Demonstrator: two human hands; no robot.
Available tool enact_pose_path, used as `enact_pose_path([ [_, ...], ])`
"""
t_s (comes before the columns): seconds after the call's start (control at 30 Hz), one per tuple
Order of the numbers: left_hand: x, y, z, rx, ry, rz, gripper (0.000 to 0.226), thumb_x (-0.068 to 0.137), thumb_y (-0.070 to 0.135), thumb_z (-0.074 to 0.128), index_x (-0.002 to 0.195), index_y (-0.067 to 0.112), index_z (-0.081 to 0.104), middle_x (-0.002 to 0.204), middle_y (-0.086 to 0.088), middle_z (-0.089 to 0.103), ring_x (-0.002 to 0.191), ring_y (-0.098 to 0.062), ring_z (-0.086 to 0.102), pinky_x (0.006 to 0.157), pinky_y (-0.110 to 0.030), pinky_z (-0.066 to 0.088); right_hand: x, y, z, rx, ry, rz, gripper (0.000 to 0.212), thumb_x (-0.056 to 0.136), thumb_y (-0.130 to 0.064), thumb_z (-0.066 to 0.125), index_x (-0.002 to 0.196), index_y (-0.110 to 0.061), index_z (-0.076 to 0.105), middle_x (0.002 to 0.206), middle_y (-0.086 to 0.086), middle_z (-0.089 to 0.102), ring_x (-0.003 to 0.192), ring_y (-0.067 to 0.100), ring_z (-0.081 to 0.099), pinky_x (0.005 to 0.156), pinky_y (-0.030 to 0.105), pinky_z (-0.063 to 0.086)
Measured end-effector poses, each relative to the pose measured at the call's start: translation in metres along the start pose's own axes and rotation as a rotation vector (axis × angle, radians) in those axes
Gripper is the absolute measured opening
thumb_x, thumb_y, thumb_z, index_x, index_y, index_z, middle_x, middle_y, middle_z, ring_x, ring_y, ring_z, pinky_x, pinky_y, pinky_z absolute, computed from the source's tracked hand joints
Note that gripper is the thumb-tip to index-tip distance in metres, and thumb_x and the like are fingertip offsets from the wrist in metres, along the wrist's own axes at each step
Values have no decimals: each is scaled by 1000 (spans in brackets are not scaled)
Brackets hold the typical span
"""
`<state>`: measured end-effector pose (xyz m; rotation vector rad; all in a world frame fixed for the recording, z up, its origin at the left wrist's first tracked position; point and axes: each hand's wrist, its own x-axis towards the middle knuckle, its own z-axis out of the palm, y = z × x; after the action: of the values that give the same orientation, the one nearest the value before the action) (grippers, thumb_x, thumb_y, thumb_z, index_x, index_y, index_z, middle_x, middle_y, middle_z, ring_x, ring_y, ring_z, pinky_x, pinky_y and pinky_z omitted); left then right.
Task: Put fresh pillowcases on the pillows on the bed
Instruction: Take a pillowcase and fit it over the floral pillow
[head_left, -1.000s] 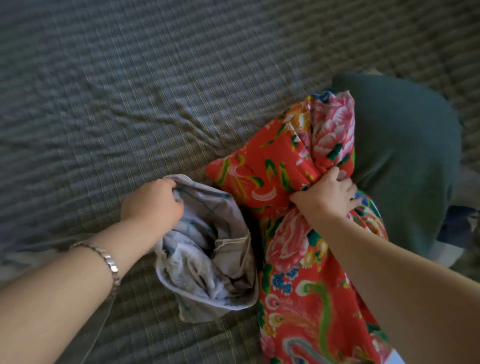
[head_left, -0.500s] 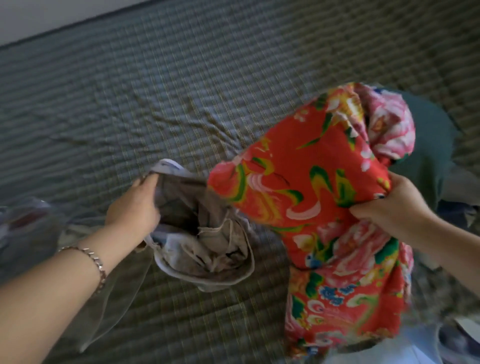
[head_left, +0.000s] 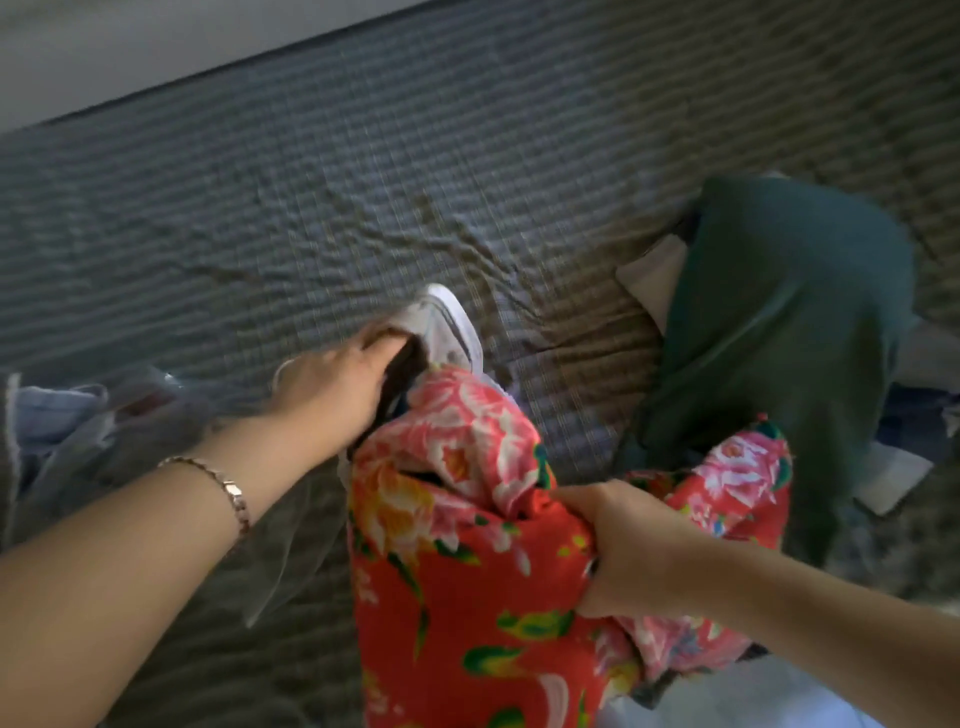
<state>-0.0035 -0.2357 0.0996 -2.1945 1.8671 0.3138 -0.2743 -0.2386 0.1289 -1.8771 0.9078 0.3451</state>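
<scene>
A pillow in red floral fabric (head_left: 457, 582) stands on end in front of me on the bed. My right hand (head_left: 623, 551) grips a bunch of that floral fabric at its right side. My left hand (head_left: 337, 384), with a bracelet on the wrist, holds the rim of a pale grey-white pillowcase (head_left: 447, 327) just beyond the pillow's top. The pillow's upper end sits at the pillowcase's mouth and hides most of it. The frame is motion-blurred.
The bed (head_left: 363, 182) is covered by a grey ribbed sheet. A dark green pillow (head_left: 779, 322) lies at the right with pale cloth under it. Loose light-blue and sheer fabric (head_left: 78, 431) lies at the left. A wall strip (head_left: 104, 47) shows top left.
The floral pillow has swung left, its top now against the pillowcase mouth. My left hand has moved up and right with the pillowcase rim; my right hand has shifted down to the pillow's side.
</scene>
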Motion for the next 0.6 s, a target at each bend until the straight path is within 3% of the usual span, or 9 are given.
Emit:
enact_pose_path([
  [0.07, 0, 1, -2, -66, -27, -3, 53, 92, 21, 47, 142, 29, 32, 143, -8, 41, 103, -38, 58, 79, -40, 47, 3, -3, 8, -2, -28, -4, 61, 52, -27, 68, 110, -40, 54, 89, -12, 68, 80, 5, 62, 71, 16, 49],
  [0.13, -10, 4, -10, -36, 92, 321, 44, 89, 20, 46, 132, 24, 50, 133, -9, 52, 93, -35, 63, 71, -36, 52, 9, 0, 8, 24, 2, 62, 58, 50, -24, 69, 106, -38, 57, 85, -12, 67, 74, 2, 60, 63, 12, 48],
  [0.2, -27, 4, -18, 15, 260, 679, 39, 79, 16, 44, 110, 16, 68, 114, -11, 66, 71, -28, 67, 50, -33, 55, 18, 8, 4, 122, 56, 155, 48, 51, -16, 70, 96, -29, 64, 75, -11, 66, 67, 2, 60, 59, 15, 49],
  [0.27, -45, 2, -20, 29, 341, 801, 39, 75, 8, 42, 98, 13, 73, 103, -11, 70, 60, -26, 65, 43, -34, 53, 26, 17, 1, 258, 103, 222, 38, 50, -6, 70, 84, -22, 66, 63, -11, 64, 61, 3, 60, 58, 25, 53],
  [0.37, -63, 8, -23, 20, 432, 788, 42, 87, 3, 39, 114, 21, 66, 113, -4, 67, 59, -23, 60, 46, -31, 51, 33, 25, -1, 426, 159, 314, 32, 45, 1, 65, 74, -12, 63, 48, -8, 55, 48, 8, 53, 48, 27, 47],
  [0.43, -71, 27, -25, 11, 520, 837, 48, 95, 3, 32, 131, 31, 47, 121, 1, 63, 60, -19, 56, 48, -29, 48, 35, 26, 1, 510, 200, 367, 31, 43, 2, 63, 73, -6, 62, 48, -5, 50, 45, 12, 47, 47, 27, 41],
  [0.5, -76, 52, -26, -69, 507, 783, 52, 92, 2, 33, 136, 30, 34, 123, 0, 62, 60, -17, 56, 49, -29, 46, 38, 25, 3, 503, 189, 372, 31, 43, 2, 63, 73, -7, 63, 51, -2, 52, 48, 14, 49, 48, 27, 41],
  [0.53, -77, 63, -26, -126, 460, 634, 54, 87, 6, 38, 137, 26, 33, 121, -4, 62, 61, -19, 59, 47, -28, 45, 39, 23, 4, 475, 157, 356, 28, 44, 1, 63, 70, -10, 62, 50, -3, 52, 48, 14, 49, 48, 28, 41],
  [0.6, -68, 76, -27, -203, 301, 169, 63, 76, 24, 55, 135, 18, 37, 118, -10, 57, 71, -26, 62, 48, -28, 41, 40, 21, 8, 413, 104, 330, 23, 41, -5, 62, 62, -13, 58, 43, -8, 48, 42, 10, 47, 43, 25, 39],
])
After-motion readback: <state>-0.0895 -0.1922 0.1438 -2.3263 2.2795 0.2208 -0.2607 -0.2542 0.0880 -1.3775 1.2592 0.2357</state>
